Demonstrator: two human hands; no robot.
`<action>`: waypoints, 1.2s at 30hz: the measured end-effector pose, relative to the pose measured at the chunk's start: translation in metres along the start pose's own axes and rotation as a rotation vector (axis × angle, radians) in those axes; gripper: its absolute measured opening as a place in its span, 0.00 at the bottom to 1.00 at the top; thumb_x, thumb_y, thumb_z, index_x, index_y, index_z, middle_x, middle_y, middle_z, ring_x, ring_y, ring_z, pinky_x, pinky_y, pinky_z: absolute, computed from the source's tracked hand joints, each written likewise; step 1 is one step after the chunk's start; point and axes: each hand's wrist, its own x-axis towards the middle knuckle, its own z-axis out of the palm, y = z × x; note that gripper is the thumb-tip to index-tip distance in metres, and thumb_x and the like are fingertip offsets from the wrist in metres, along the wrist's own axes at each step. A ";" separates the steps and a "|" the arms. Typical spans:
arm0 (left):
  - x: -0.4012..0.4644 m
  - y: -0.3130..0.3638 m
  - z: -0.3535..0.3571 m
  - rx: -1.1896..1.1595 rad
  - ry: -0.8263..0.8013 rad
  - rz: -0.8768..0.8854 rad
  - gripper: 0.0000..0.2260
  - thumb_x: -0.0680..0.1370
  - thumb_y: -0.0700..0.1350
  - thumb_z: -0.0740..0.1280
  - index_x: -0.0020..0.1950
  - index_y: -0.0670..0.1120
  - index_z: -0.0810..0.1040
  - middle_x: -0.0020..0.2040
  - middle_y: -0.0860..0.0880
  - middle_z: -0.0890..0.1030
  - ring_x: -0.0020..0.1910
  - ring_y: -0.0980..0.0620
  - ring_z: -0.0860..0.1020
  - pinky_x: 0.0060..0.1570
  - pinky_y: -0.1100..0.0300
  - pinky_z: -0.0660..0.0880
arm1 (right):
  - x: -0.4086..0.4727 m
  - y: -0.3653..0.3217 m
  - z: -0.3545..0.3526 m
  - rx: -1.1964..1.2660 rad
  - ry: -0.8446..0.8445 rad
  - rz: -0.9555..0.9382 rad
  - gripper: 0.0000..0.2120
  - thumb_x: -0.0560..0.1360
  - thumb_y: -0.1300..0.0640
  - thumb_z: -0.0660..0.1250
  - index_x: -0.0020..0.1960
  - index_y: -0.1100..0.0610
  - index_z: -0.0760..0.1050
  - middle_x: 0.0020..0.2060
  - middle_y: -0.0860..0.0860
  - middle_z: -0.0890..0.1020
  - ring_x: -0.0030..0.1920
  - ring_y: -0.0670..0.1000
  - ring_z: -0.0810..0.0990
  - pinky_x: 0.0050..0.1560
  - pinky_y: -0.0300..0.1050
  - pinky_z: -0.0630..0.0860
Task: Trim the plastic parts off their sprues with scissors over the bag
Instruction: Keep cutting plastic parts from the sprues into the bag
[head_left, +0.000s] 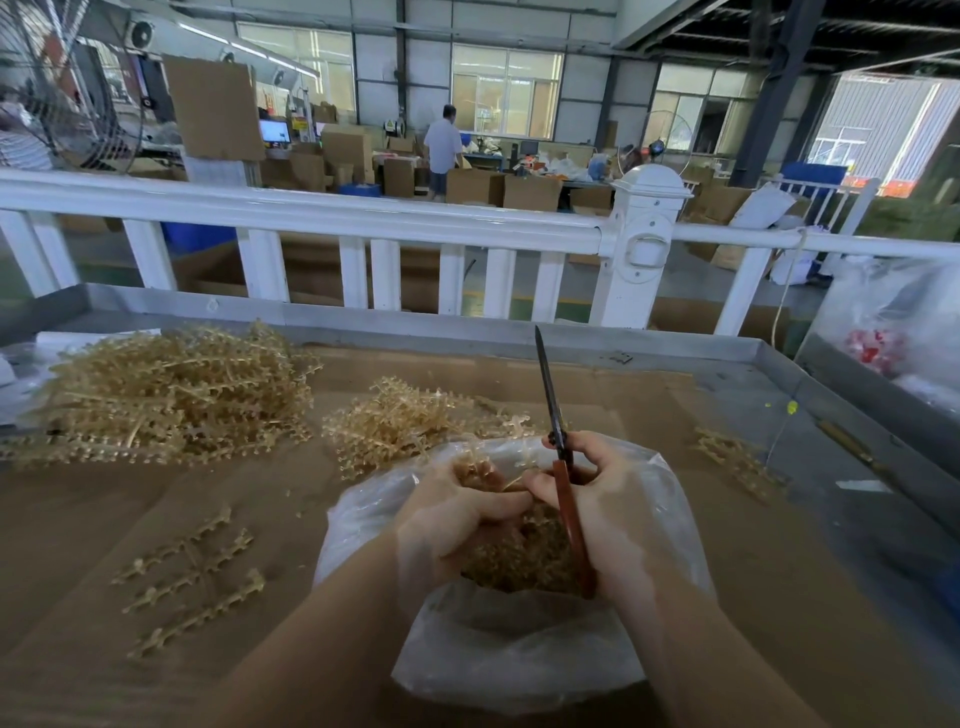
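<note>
1. Clear plastic bag (519, 654) lying open on the counter (831, 571), near edge, centre; filled with small tan cut pieces (519, 566).
2. Both hands over the bag mouth, close together, fingertips nearly touching.
3. Left hand (447, 525) curled round a small tan sprue piece (475, 473) above the bag; exact grip partly hidden.
4. Right hand (608, 499) clamped on scissors (558, 452): reddish-brown handles in the palm, dark blades pointing up and away, blades appearing closed together.
5. Small heap of sprues (400, 421) just beyond the bag, touching its far rim.
6. Large heap of sprues (166, 395) at the left of the counter, well apart from the bag.
7. Loose sprues (192, 577) lying flat at the near left, beside the left forearm.
8. A few stray sprues (737, 457) at the right of the counter.
9. Brown cardboard sheet (104, 519) covering most of the counter; grey metal rim along the far and right edges.
10. White fence (363, 218) directly behind the counter.
11. Second clear bag (893, 332) at far right, red items inside.
12. Workshop beyond: cardboard boxes (478, 187), a person (442, 150) standing with back turned.
</note>
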 end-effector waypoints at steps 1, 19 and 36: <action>0.001 -0.002 0.000 0.012 0.008 0.006 0.19 0.64 0.29 0.76 0.52 0.37 0.77 0.43 0.41 0.84 0.39 0.45 0.84 0.36 0.57 0.80 | 0.000 0.000 0.001 -0.013 0.000 -0.010 0.13 0.71 0.66 0.72 0.54 0.56 0.77 0.35 0.45 0.80 0.32 0.27 0.75 0.31 0.19 0.66; 0.001 0.007 -0.001 -0.308 0.159 -0.017 0.09 0.71 0.31 0.70 0.50 0.37 0.78 0.39 0.41 0.81 0.34 0.49 0.81 0.33 0.57 0.81 | 0.004 0.026 0.007 -0.223 -0.001 -0.127 0.07 0.71 0.54 0.74 0.48 0.48 0.78 0.37 0.43 0.82 0.42 0.37 0.80 0.43 0.27 0.73; 0.001 0.021 -0.004 -0.429 0.274 0.073 0.07 0.73 0.29 0.67 0.46 0.40 0.76 0.28 0.45 0.81 0.25 0.51 0.80 0.23 0.64 0.76 | -0.003 0.037 0.010 -0.457 -0.129 -0.232 0.10 0.73 0.44 0.66 0.50 0.47 0.74 0.42 0.45 0.81 0.46 0.43 0.78 0.50 0.48 0.77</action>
